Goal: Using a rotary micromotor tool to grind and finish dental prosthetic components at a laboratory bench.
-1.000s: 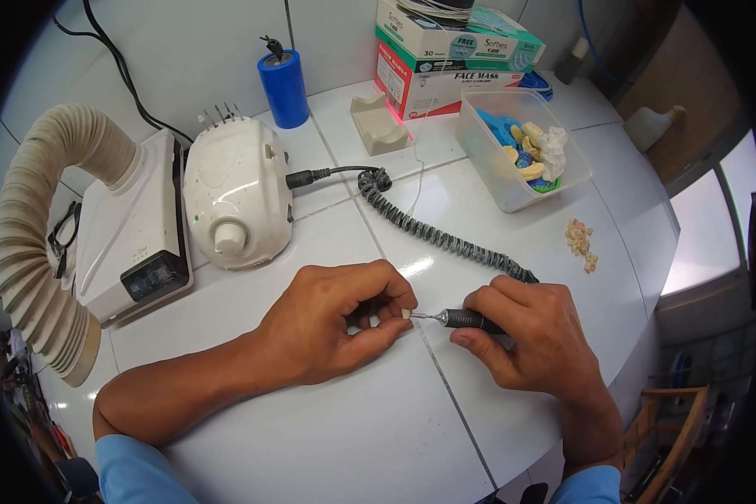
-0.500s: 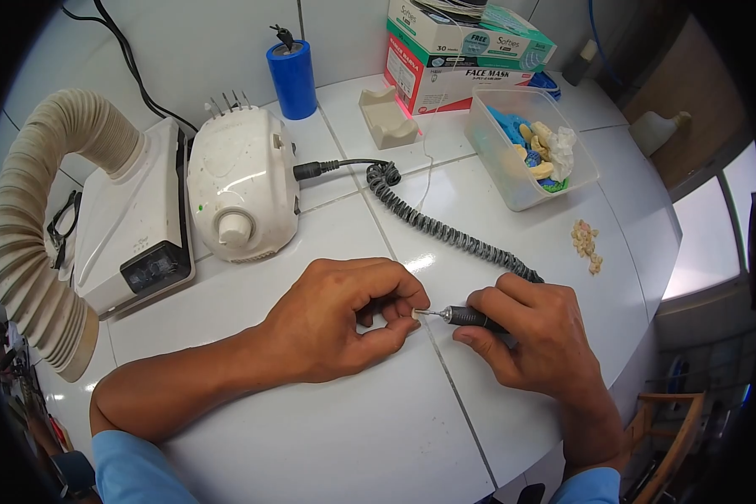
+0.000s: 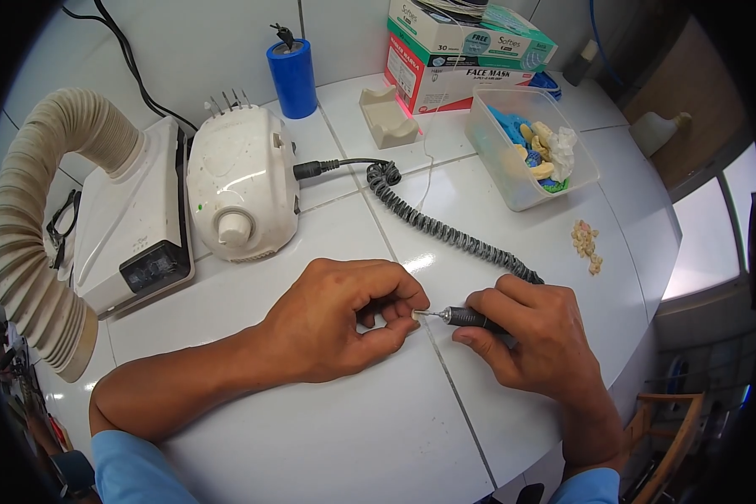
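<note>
Pinched between the thumb and fingers of my left hand (image 3: 340, 319) is a small whitish piece (image 3: 416, 316), mostly hidden by the fingertips; its exact kind is too small to make out. My right hand (image 3: 538, 332) grips a black rotary handpiece (image 3: 466, 317) like a pen. Its thin metal bur (image 3: 433, 313) points left and meets the piece at my left fingertips. A coiled grey cord (image 3: 445, 233) runs from behind my right hand to the white control unit (image 3: 244, 176), which has a front knob and several burs standing on top.
Far left stands a white box machine (image 3: 130, 227) with a ribbed hose (image 3: 17, 227). Behind are a blue cylinder (image 3: 292, 84), a beige cradle (image 3: 386, 122) and stacked mask boxes (image 3: 462, 88). A clear plastic tub (image 3: 497, 172) and a pile of small pale pieces (image 3: 586, 244) lie right, near the table edge.
Almost nothing differs. My right hand and the handpiece have shifted very slightly; both hands keep their grip.
</note>
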### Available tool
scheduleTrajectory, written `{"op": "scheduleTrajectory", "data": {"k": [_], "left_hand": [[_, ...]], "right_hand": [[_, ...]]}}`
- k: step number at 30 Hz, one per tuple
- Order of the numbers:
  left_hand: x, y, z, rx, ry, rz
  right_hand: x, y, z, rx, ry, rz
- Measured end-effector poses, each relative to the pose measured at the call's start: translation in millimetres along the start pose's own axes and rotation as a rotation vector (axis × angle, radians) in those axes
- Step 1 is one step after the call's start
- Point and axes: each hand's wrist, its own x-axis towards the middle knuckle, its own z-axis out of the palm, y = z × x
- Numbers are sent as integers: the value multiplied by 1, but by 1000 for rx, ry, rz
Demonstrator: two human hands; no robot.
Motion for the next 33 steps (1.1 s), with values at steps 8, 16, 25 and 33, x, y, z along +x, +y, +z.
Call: {"op": "scheduleTrajectory", "data": {"k": [8, 16, 25, 33], "left_hand": [[2, 3, 0, -22, -22, -31], [1, 2, -1, -75, -25, -43], [0, -1, -4, -13, -42, 3], [0, 1, -4, -23, -58, -28]], "right_hand": [[-1, 1, 1, 5, 25, 14], [0, -1, 0, -1, 6, 3], [0, -1, -2, -9, -10, -7], [0, -1, -1, 1, 11, -2]]}}
